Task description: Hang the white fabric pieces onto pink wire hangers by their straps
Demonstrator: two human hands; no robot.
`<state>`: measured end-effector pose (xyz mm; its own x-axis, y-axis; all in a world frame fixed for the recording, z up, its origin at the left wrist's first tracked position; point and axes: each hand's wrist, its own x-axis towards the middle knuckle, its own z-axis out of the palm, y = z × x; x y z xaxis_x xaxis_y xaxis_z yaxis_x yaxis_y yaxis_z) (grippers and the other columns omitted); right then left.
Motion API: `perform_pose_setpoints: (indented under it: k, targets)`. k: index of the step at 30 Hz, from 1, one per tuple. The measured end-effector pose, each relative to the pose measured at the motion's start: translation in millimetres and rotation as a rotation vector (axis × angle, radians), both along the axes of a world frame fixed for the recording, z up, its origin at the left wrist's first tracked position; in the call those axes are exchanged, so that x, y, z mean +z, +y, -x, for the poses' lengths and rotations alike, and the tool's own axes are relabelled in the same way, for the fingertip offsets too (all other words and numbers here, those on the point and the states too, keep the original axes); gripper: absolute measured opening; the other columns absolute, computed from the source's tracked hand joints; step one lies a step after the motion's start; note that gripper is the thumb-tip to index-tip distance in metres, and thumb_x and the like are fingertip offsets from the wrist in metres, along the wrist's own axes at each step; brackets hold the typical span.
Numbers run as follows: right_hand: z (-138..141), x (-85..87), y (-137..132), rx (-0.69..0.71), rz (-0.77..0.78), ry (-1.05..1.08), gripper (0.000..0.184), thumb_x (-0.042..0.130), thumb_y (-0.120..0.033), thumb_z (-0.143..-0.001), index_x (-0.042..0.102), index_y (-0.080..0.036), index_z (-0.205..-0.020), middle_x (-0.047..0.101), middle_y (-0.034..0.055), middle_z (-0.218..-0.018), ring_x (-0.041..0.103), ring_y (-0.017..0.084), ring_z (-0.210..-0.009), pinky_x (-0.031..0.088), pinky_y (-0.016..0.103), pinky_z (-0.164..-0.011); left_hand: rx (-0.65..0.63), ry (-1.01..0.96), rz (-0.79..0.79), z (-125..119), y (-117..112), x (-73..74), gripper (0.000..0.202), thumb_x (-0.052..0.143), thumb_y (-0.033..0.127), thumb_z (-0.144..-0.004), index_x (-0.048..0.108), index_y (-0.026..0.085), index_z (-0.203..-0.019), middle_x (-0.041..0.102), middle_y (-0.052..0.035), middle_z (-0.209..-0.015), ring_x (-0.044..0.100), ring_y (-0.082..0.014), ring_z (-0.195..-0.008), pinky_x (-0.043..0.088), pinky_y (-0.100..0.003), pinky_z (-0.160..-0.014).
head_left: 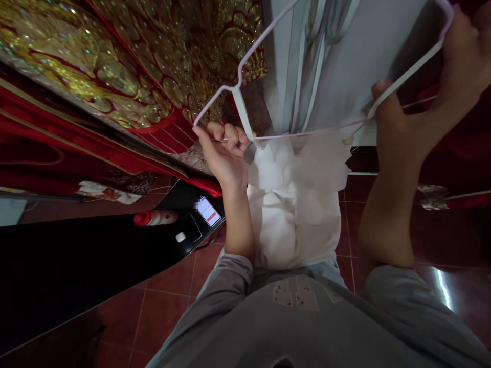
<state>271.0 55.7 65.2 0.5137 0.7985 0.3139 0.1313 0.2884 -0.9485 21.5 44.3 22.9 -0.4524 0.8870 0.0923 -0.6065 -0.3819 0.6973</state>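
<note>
A pale pink wire hanger point(258, 45) is held up before me. My left hand point(226, 153) is closed around its left end, with the fingers curled over the bottom bar. A white garment point(293, 204) with thin straps hangs below that bar. Its left strap point(242, 113) is looped over the notch in the hanger. On the right, my right hand point(429, 112) holds the other strap point(408, 74) stretched between thumb and fingers, close to the hanger's right shoulder. The frame's edge and dim light partly hide those fingers.
Red garments with gold sequins point(153, 61) hang on the left, and dark red cloth is at the right. A grey-white panel point(345, 66) stands ahead. A black table point(76, 266) holds a lit phone point(208, 211), a dark phone point(191, 227), a white case point(180, 237) and a red-capped bottle point(155, 218).
</note>
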Motion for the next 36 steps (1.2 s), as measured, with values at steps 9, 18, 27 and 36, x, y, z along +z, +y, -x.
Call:
perform_pose_setpoints:
  k: [9,18,27,36]
  targets:
    - [9,-56.6,-24,-0.252,-0.355,-0.251,0.009,0.075,-0.027,-0.098,0.084,-0.028,-0.099,0.069,0.0026,-0.109,0.068,0.019,-0.121,0.056,0.041,-0.121,-0.04,0.04,0.01,1,1,-4.1,0.07,0.031,0.087,-0.106,0.038,0.027,-0.071,0.026,0.0024,-0.062,0.044,-0.0208,-0.061,0.053,-0.031,-0.066]
    - [39,-77.5,-21,0.308,-0.056,0.296,0.035,0.084,-0.044,-0.085,0.077,-0.031,-0.117,0.078,0.0018,-0.103,0.066,0.015,-0.07,0.056,0.034,-0.065,-0.027,0.01,-0.015,-1,-2,-7.7,0.066,0.03,0.079,-0.112,0.041,0.025,-0.074,0.032,0.0038,-0.063,0.054,-0.0174,-0.062,0.058,-0.027,-0.069]
    - [68,-75.0,-16,0.526,-0.038,0.511,0.046,0.071,-0.073,-0.089,0.053,-0.031,-0.086,0.072,-0.0021,-0.089,0.06,0.016,-0.066,0.057,0.037,-0.068,-0.141,0.192,0.048,4,-34,-16.3,0.04,0.075,0.065,-0.101,0.069,0.025,-0.099,0.078,-0.0067,-0.112,0.077,-0.0223,-0.116,0.058,-0.034,-0.108]
    - [62,-74.7,-14,0.468,-0.02,0.465,0.048,0.071,-0.074,-0.088,0.053,-0.03,-0.087,0.072,-0.0022,-0.088,0.045,0.013,-0.056,0.046,0.032,-0.057,-0.248,0.713,0.091,19,-60,-14.4,0.036,0.068,0.056,-0.107,0.087,0.025,-0.109,0.079,-0.0104,-0.107,0.065,-0.0248,-0.09,0.05,-0.036,-0.075]
